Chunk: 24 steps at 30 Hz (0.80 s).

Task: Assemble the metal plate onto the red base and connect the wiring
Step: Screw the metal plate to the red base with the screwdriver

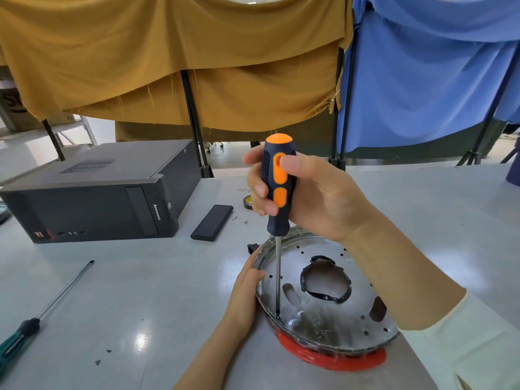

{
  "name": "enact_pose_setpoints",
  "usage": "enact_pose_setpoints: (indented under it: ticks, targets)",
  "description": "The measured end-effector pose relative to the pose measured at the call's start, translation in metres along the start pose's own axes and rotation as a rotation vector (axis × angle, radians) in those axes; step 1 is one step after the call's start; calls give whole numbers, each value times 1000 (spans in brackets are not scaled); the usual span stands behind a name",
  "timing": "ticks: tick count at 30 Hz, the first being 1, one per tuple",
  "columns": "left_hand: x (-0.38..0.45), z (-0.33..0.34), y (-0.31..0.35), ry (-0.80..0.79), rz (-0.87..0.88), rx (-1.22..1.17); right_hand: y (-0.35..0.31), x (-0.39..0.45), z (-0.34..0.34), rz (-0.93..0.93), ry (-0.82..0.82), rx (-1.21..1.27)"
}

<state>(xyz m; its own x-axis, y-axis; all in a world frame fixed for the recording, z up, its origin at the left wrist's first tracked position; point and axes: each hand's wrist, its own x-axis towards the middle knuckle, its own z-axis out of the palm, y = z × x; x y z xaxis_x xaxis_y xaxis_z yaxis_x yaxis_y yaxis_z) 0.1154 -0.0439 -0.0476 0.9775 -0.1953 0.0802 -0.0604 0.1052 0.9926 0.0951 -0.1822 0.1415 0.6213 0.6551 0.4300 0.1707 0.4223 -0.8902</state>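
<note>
Grey table [118, 291] holds a computer [92, 192]; right hand [306, 195] grips screwdriver [277, 187], left hand [244, 294] steadies plate [323, 311].

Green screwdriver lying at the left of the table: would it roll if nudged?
Probably. The green screwdriver has a long round shaft and lies flat on the smooth, glossy table. Its handle looks ribbed, which may slow it. Likely stiff and light.
</note>
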Motion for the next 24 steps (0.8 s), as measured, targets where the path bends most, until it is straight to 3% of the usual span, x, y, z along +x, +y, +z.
enact_pose_setpoints:
  ticks: [8, 10, 13, 17, 19, 22, 24]
  targets:
    - [0, 0, 0, 7, -2, 16, 7, 2, -5, -133, 309, -434]
    - [0, 1, 1, 8, -18, 1, 0, 7, -11, -78, 200, -437]
    - [0, 1, 1, 24, -34, -14, -6, 19, -11, 5, -6, -176]
    - [-1, 2, 3, 21, -40, -15, -1, 27, -5, 39, -35, 2]
    - [-1, 2, 4, 26, -36, -8, 5, 27, -3, 15, 74, -45]
    - [-1, 2, 4, 22, -40, -7, 16, 26, 4, -110, 439, -284]
    - [-2, 3, 5, 18, -50, -9, 17, 26, 7, -163, 572, -413]
